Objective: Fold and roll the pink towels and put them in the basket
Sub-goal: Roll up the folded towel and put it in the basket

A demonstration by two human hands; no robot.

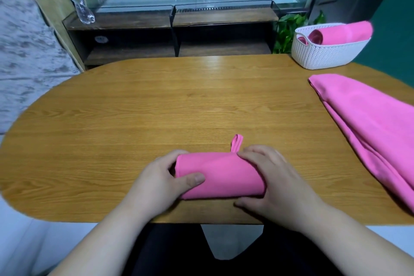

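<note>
Towel roll (220, 175) between gripping hands (156, 177)

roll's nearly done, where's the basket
Head view: the basket sits at the far right edge of the table, just beyond the unrolled towel, a plant beside it.

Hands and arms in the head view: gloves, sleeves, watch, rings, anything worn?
Nothing worn shows. The left hand and right hand are bare, with no gloves or rings visible. The left forearm and right forearm have no sleeves, watch or bands.
</note>
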